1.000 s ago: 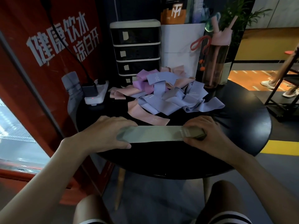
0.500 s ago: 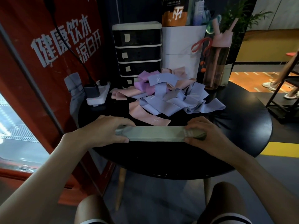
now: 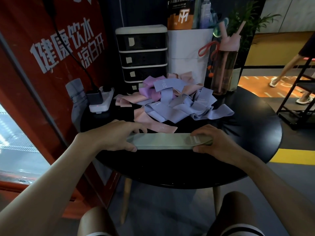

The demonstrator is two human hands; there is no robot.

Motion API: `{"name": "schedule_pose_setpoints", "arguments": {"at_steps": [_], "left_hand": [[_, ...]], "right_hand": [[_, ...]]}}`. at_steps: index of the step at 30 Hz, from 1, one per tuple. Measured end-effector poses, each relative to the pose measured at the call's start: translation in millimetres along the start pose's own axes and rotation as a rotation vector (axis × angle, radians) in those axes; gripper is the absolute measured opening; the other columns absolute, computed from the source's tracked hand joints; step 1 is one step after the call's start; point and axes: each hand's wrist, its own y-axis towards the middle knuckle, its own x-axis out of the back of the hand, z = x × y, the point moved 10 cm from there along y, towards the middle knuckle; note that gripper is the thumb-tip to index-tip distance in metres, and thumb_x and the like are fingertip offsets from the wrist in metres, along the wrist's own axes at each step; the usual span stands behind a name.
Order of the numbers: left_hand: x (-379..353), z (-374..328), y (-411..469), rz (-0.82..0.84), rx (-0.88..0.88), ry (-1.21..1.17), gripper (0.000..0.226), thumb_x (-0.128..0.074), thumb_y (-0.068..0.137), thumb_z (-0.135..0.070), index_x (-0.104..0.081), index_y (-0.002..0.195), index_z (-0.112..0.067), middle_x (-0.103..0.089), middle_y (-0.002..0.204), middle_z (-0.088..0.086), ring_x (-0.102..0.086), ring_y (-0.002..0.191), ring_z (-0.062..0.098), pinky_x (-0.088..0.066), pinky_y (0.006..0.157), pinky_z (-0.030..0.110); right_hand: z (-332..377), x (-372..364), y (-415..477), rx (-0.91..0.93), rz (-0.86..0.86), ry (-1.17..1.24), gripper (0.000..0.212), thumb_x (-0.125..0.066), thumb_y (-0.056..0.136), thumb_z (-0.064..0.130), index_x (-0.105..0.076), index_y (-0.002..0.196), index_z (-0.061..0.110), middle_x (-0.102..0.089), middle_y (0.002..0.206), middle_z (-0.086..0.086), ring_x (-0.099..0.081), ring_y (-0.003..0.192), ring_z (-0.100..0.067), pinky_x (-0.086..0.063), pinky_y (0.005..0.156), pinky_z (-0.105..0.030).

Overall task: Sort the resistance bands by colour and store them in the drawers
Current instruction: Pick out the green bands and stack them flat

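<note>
— While the room is dim, with a red panel point(image 3: 25, 82) down the left and an orange floor point(image 3: 252, 86) far right, what carries the work?
— A round black surface point(image 3: 170, 167). At its far edge stands a drawer unit point(image 3: 143, 55); the drawers that show are closed.
— And the bands?
— A loose pile point(image 3: 179, 101) of lilac, pink and purple ones lies just in front of the drawers. One green band point(image 3: 162, 141) is apart from it, flat on the near part of the surface, with a pink band point(image 3: 158, 128) just beyond it.
— How does the green one lie?
— Its long axis runs left to right, straight across the person's front, square to the line towards the drawers.
— The hands?
— The left hand point(image 3: 109, 137) holds the left end, fingers on top and thumb at the near edge. The right hand point(image 3: 216, 143) grips the right end, fingers curled over it. Neither is nearer: each has one end.
— So the next move?
— Likely a lift far and slightly left, over the pile, to a drawer not yet opened.
</note>
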Motion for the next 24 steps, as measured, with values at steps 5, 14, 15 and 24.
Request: {"name": "schedule_pose_setpoints", "arguments": {"at_steps": [5, 14, 15, 24], "left_hand": [[-3, -2, -1, 0.051, 0.010, 0.032, 0.078, -0.075, 0.076, -0.056, -0.027, 0.137, -0.065, -0.051, 0.126, -0.021, -0.047, 0.122, 0.015, -0.038, 0.107, 0.037], [69, 15, 36, -0.332, -0.016, -0.132, 0.031, -0.060, 0.092, -0.046, -0.064, 0.119, -0.031, -0.063, 0.118, -0.013, -0.057, 0.111, 0.008, -0.048, 0.098, 0.039], [76, 23, 48, -0.361, 0.000, -0.166, 0.026, -0.060, 0.095, -0.039, -0.066, 0.117, -0.026, -0.063, 0.114, -0.009, -0.058, 0.107, 0.009, -0.049, 0.095, 0.034], [103, 118, 147, -0.580, 0.248, -0.299, 0.016, -0.059, 0.097, -0.028, -0.068, 0.101, -0.015, -0.069, 0.095, 0.001, -0.064, 0.094, 0.020, -0.050, 0.080, 0.033]], "right_hand": [[2, 3, -1, -0.020, 0.034, -0.025, 0.048, -0.084, 0.067, 0.045, -0.061, 0.109, 0.044, -0.050, 0.117, 0.020, -0.052, 0.107, 0.002, -0.046, 0.095, -0.026], [46, 29, 77, 0.105, -0.004, -0.087, 0.030, -0.069, 0.088, 0.032, -0.064, 0.114, 0.020, -0.056, 0.108, 0.017, -0.054, 0.104, -0.005, -0.037, 0.079, -0.009], [47, 21, 97, 0.107, 0.005, -0.116, 0.032, -0.067, 0.090, 0.031, -0.063, 0.119, 0.019, -0.056, 0.116, 0.014, -0.051, 0.111, -0.008, -0.038, 0.085, -0.013], [3, -41, 197, -0.026, 0.024, -0.427, 0.081, -0.045, 0.088, 0.069, -0.006, 0.152, 0.040, -0.003, 0.162, 0.011, 0.000, 0.149, -0.021, -0.014, 0.113, -0.055]]}}
